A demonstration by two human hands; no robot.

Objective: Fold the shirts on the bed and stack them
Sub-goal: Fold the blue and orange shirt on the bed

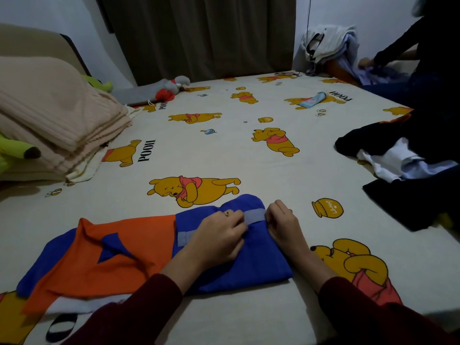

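Item 1, nearest me: blue-and-orange shirt (pixel 159 247), lying flat on the bed (pixel 273 165) at its near edge. Long axis runs left to right across my view; the orange part with a blue collar flap points left, the folded blue part right. A pale blue strip (pixel 255 215) crosses the blue part near its far edge.

Item 2: left hand (pixel 219 235), resting on the blue part, fingers curled and pinching the strip at its left end; a ring shows on one finger.

Item 3: right hand (pixel 282 220), just beside the left, fingers curled, grip closed on the strip's right end. Both sleeves dark red.

Item 4: white cloth (pixel 82 306) showing under the shirt's near left edge.

Item 5, mid-right: heap of dark and white clothes (pixel 403 165), unfolded, at the bed's right edge.

Item 6, mid-left: folded beige blanket (pixel 57 125).

Item 7, far: grey-and-red soft toy (pixel 171 88) by the curtain (pixel 199 33); another person's sleeve (pixel 395 48) at far right, over a second pile of clothes (pixel 328 46).
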